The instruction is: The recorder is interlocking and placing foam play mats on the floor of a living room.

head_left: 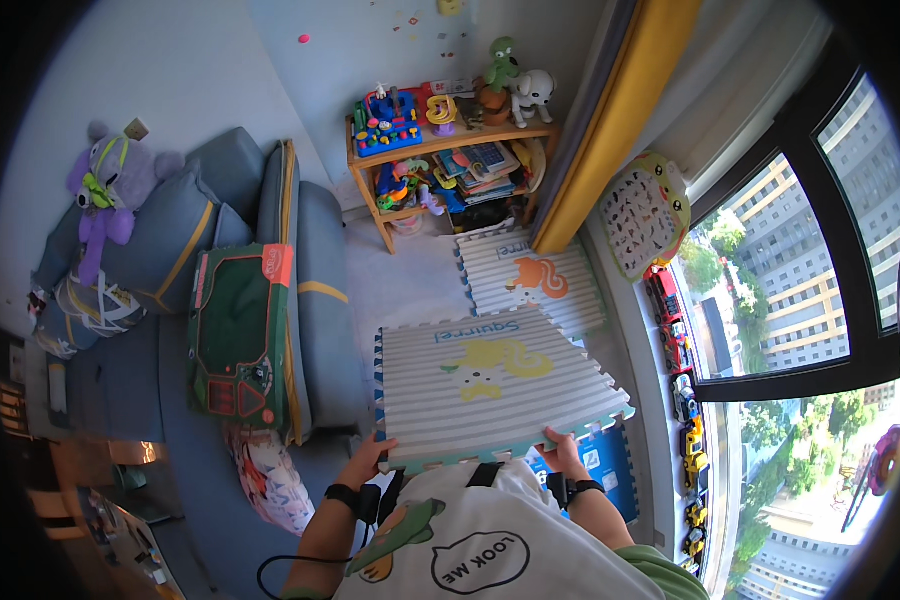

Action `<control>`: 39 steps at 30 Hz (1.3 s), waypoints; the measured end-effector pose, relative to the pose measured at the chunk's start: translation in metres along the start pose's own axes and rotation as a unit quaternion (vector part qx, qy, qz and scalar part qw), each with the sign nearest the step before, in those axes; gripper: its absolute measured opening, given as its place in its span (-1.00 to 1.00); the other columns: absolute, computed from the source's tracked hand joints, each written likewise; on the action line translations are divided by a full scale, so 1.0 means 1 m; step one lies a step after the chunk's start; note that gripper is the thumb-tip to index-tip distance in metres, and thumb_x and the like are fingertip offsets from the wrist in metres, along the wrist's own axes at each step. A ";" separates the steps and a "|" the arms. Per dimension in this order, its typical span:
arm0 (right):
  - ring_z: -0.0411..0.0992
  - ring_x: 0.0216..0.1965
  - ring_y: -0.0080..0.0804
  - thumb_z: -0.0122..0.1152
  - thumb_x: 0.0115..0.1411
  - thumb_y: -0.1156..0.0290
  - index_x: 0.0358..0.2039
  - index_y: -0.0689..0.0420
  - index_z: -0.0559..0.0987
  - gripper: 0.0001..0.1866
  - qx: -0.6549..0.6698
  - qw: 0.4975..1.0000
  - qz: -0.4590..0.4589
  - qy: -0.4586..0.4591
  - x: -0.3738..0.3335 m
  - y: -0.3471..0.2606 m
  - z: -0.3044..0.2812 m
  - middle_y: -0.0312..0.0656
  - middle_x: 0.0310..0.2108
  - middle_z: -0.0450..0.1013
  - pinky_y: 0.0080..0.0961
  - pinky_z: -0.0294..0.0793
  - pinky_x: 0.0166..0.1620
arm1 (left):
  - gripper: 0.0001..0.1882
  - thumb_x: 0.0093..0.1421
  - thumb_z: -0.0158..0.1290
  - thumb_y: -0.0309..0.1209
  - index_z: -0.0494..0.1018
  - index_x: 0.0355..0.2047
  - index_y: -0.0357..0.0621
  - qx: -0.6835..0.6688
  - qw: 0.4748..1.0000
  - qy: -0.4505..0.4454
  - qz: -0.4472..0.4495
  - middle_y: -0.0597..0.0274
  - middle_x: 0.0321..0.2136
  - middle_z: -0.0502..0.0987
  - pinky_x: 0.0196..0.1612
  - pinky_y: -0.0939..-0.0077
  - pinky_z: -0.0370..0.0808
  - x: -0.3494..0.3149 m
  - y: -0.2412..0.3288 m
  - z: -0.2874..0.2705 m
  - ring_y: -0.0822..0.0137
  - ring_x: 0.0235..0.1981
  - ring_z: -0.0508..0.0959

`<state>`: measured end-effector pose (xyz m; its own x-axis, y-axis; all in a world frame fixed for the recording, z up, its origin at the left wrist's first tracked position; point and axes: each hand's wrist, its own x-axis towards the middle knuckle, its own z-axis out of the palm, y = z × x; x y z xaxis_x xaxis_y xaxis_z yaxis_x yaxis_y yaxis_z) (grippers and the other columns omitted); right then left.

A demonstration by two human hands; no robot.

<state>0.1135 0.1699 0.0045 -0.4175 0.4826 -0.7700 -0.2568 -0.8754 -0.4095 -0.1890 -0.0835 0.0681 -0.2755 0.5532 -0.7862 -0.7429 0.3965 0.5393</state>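
A striped grey-and-white foam floor tile (490,385) with a yellow squirrel and toothed edges is held out in front of my body. My left hand (372,455) grips its near left corner, and my right hand (562,452) holds the near edge towards the right. The thumbs rest on top while the other fingers are hidden beneath. Past it, a second striped tile (490,265) with an orange squirrel lies on the floor by the shelf. Part of a blue mat (610,465) shows below my right hand.
On the left is a grey-blue sofa (320,290) with a green game board (238,340) and a purple plush toy (110,190). A wooden shelf (370,165) with toys stands at the back. Toy vehicles (692,440) line the window sill at right, near a yellow curtain (580,150).
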 end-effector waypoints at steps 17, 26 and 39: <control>0.32 -0.18 -0.19 -0.06 0.06 0.61 -0.12 0.21 0.25 -0.68 -0.004 1.000 -0.013 -0.014 -0.001 0.002 0.001 -0.09 -0.17 0.28 -0.22 0.39 -0.14 | -0.55 0.05 0.01 -0.47 0.17 -0.03 -0.24 0.021 1.000 0.021 -0.007 0.10 -0.20 0.38 -0.18 0.32 0.40 0.009 -0.005 -0.009 0.21 -0.21 0.43; 0.30 -0.17 -0.24 -0.05 0.06 0.62 -0.14 0.13 0.24 -0.68 -0.014 1.000 -0.001 0.002 -0.005 -0.002 0.008 -0.14 -0.19 0.28 -0.23 0.37 -0.14 | -0.49 -0.01 0.09 -0.48 0.16 -0.06 -0.22 -0.013 1.000 0.019 0.011 0.13 -0.22 0.36 -0.19 0.33 0.40 0.012 -0.010 -0.019 0.23 -0.23 0.42; 0.30 -0.13 -0.27 0.04 0.02 0.55 -0.11 0.04 0.29 -0.62 -0.017 1.000 -0.001 -0.003 -0.010 -0.014 0.012 -0.23 -0.18 0.32 -0.29 0.36 -0.11 | -0.54 0.00 0.08 -0.51 0.19 -0.09 -0.16 -0.014 0.999 -0.026 0.028 0.20 -0.29 0.37 -0.23 0.40 0.42 0.016 -0.001 -0.017 0.31 -0.28 0.43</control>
<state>0.1110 0.1771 0.0240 -0.4226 0.4848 -0.7658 -0.2279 -0.8746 -0.4279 -0.2031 -0.0877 0.0501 -0.2856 0.6125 -0.7371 -0.7440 0.3430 0.5733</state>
